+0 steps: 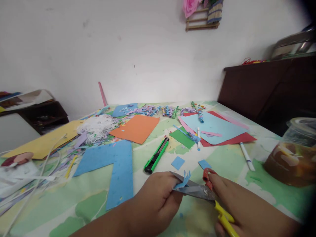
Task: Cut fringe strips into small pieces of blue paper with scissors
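Note:
My left hand is closed in a pinch on a small blue paper piece with fringed cuts along one edge. My right hand grips scissors with red and yellow handles; their blades close on the blue paper. Both hands hover low over the near edge of the green patterned table. Two small blue paper squares lie just beyond the hands.
A green utility knife lies mid-table. Blue paper, orange paper, yellow paper, a red and light blue stack, a white pen, curled paper bits and white shreds are spread around. A jar stands right.

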Motion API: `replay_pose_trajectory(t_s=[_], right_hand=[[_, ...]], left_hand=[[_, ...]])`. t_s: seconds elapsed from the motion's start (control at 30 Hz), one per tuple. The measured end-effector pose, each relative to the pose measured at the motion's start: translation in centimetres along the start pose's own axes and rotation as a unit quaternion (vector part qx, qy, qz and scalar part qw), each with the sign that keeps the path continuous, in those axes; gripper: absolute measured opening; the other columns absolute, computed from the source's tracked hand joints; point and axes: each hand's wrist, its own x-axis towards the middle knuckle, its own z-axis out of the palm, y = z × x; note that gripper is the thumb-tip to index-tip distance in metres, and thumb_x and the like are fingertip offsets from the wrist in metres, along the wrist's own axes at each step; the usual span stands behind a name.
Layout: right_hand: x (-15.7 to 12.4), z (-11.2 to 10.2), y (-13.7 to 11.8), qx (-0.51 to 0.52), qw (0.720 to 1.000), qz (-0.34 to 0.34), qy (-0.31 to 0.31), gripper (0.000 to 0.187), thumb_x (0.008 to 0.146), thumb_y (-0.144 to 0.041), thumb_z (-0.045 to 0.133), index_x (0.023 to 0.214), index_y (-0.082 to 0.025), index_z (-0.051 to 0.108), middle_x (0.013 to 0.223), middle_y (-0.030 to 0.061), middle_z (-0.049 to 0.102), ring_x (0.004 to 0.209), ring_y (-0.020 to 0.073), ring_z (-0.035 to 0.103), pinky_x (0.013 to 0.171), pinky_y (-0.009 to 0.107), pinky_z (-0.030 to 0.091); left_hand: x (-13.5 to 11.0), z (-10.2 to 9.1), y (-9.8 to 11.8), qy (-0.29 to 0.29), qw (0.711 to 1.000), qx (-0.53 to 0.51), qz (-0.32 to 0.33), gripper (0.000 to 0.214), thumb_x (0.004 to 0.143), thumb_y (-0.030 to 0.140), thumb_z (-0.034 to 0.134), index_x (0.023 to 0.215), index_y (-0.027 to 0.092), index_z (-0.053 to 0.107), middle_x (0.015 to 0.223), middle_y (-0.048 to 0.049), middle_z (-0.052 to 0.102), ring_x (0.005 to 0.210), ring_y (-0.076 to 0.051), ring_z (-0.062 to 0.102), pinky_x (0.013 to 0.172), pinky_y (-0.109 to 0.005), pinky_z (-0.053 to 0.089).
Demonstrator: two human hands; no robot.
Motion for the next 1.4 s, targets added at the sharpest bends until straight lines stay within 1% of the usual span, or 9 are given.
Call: replay_pose_trajectory(t_s=[0.2, 0.33, 0.47, 0.67, 0.83, 0.97, 1.07, 1.17, 1.4], right_hand=[[0.1, 0.0, -0.1, -0.023, 1.000, 0.004, 0.000, 0.053, 0.064, -0.029, 0.051, 0.113, -0.010, 0.045, 0.113, 0.0211, 0.053, 0.104, 0.0365, 0.049, 0.081, 0.048, 0.044], [0.5, -0.2, -0.2, -0.017, 1.000, 0.011, -0.006, 0.037, 0.063, -0.027, 0.050, 0.097, -0.014, 0.052, 0.098, 0.0176, 0.060, 0.089, 0.0336, 0.057, 0.069, 0.043, 0.050], [0.4, -0.3, -0.1, -0.021, 1.000, 0.010, 0.004, 0.025, 0.063, -0.023, 0.049, 0.087, -0.018, 0.054, 0.089, 0.0132, 0.063, 0.083, 0.0298, 0.059, 0.062, 0.036, 0.050], [0.1, -0.2, 0.0, -0.022, 0.999, -0.010, 0.021, 0.026, 0.064, -0.021, 0.049, 0.090, -0.018, 0.053, 0.094, 0.0126, 0.062, 0.085, 0.0284, 0.059, 0.064, 0.035, 0.051], [0.0, -0.1, 0.1, -0.027, 1.000, -0.009, 0.010, 0.027, 0.064, -0.019, 0.051, 0.091, -0.017, 0.053, 0.099, 0.0139, 0.060, 0.089, 0.0290, 0.058, 0.068, 0.037, 0.050], [-0.4, -0.2, 0.6, -0.022, 0.999, -0.005, 0.023, 0.035, 0.064, -0.026, 0.057, 0.098, -0.017, 0.053, 0.104, 0.0147, 0.059, 0.093, 0.0319, 0.056, 0.070, 0.039, 0.050], [-0.6, -0.3, 1.0, -0.026, 0.999, -0.019, 0.033, 0.053, 0.065, -0.036, 0.060, 0.113, -0.018, 0.046, 0.117, 0.0156, 0.051, 0.103, 0.0337, 0.050, 0.079, 0.042, 0.047], [-0.6, -0.4, 1.2, -0.051, 0.998, -0.019, 0.038, 0.058, 0.066, -0.035, 0.059, 0.119, -0.017, 0.042, 0.122, 0.0169, 0.048, 0.109, 0.0350, 0.045, 0.085, 0.045, 0.043], [-0.3, -0.6, 0.2, -0.032, 0.999, -0.007, 0.026, 0.045, 0.065, -0.032, 0.055, 0.107, -0.016, 0.050, 0.112, 0.0157, 0.055, 0.103, 0.0348, 0.050, 0.080, 0.043, 0.046]], left_hand=[[0.2, -0.1, 0.1, -0.007, 1.000, 0.009, -0.017, 0.021, 0.076, 0.008, 0.036, 0.077, 0.018, 0.055, 0.075, -0.0021, 0.060, 0.068, -0.013, 0.052, 0.063, -0.020, 0.039], [0.2, -0.1, 0.0, -0.015, 0.999, 0.000, -0.035, 0.020, 0.075, 0.009, 0.036, 0.073, 0.017, 0.055, 0.072, -0.0014, 0.059, 0.066, -0.012, 0.051, 0.060, -0.019, 0.039], [0.3, 0.0, -0.1, -0.042, 0.990, -0.092, -0.100, 0.021, 0.074, 0.009, 0.035, 0.068, 0.016, 0.054, 0.065, 0.0003, 0.053, 0.061, -0.010, 0.048, 0.057, -0.018, 0.037], [0.4, -0.2, -0.6, -0.109, 0.940, -0.280, -0.161, 0.026, 0.081, 0.027, 0.037, 0.059, 0.015, 0.046, 0.049, 0.0057, 0.035, 0.043, -0.005, 0.031, 0.043, -0.017, 0.027], [0.1, -0.2, -1.0, -0.133, 0.893, -0.380, -0.201, 0.037, 0.078, 0.046, 0.043, 0.059, 0.014, 0.045, 0.046, 0.0063, 0.033, 0.040, -0.004, 0.026, 0.040, -0.017, 0.021], [0.0, -0.3, -1.0, -0.161, 0.857, -0.437, -0.220, 0.038, 0.076, 0.048, 0.045, 0.056, 0.015, 0.042, 0.043, 0.0065, 0.031, 0.038, -0.004, 0.024, 0.037, -0.018, 0.019], [0.0, -0.3, -0.8, -0.112, 0.899, -0.360, -0.223, 0.031, 0.078, 0.040, 0.044, 0.061, 0.015, 0.045, 0.049, 0.0049, 0.035, 0.042, -0.005, 0.029, 0.040, -0.018, 0.022], [-0.1, -0.2, -0.5, -0.071, 0.944, -0.252, -0.202, 0.025, 0.081, 0.028, 0.039, 0.059, 0.016, 0.043, 0.050, 0.0048, 0.038, 0.045, -0.007, 0.035, 0.046, -0.019, 0.028], [-0.4, 0.5, -0.4, -0.054, 0.975, -0.126, -0.174, 0.028, 0.079, 0.017, 0.034, 0.051, 0.018, 0.037, 0.047, 0.0048, 0.040, 0.048, -0.008, 0.041, 0.051, -0.020, 0.031]])
